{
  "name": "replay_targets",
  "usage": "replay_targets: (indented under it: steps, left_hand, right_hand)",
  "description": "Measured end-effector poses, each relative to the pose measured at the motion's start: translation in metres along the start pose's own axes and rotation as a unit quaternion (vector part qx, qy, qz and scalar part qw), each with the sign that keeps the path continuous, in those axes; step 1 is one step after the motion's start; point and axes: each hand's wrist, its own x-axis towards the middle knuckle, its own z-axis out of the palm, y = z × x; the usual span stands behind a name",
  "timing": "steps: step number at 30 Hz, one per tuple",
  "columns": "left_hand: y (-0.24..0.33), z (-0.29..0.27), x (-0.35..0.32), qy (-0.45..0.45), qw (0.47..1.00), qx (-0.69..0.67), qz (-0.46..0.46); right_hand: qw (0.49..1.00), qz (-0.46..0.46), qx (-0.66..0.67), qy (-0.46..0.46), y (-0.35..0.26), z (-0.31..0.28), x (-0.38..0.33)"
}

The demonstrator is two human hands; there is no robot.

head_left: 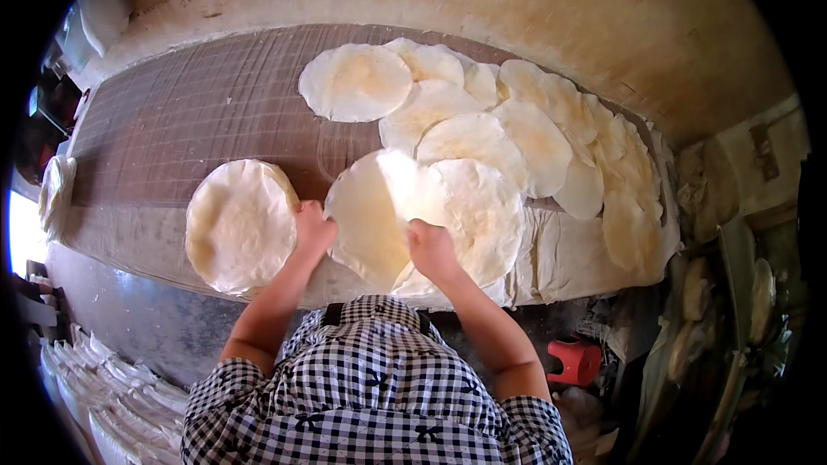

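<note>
Left hand (pixel 312 232): fingers closed on the near flatbread (pixel 372 217), at its nine o'clock edge.
Right hand (pixel 431 245): pinching its six o'clock edge — lifted, so it hangs unfolded.
Stack (pixel 241 224): just left.
Spread rounds (pixel 482 120): overlapping on the mat (pixel 189 112), twelve to three o'clock.

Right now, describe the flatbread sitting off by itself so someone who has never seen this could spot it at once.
Find the long brown mat covering the bench. Most flatbreads overlap in a spread across its right half. The lone flatbread lies on the mat's near left edge, just left of the left hand; it alone touches none of the others.
</note>
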Motion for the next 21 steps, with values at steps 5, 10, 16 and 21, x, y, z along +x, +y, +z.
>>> replay_targets:
  steps: [5, 10, 16, 21]
  left_hand:
    - [-0.018, 0.143, -0.044, -0.039, 0.994, -0.090, 0.045]
    - [-0.002, 0.111, -0.080, -0.240, 0.946, 0.104, 0.192]
    - [-0.004, 0.104, -0.075, -0.256, 0.949, 0.066, 0.170]
    - [-0.003, 0.099, -0.076, -0.243, 0.949, 0.074, 0.185]
  right_hand:
    - [0.987, 0.114, 0.109, -0.016, 0.051, 0.117, 0.002]
    - [0.941, 0.194, 0.276, -0.023, 0.072, 0.087, -0.014]
    - [0.823, 0.309, 0.475, 0.017, 0.089, -0.034, 0.009]
    - [0.850, 0.308, 0.427, -0.008, 0.122, -0.135, 0.013]
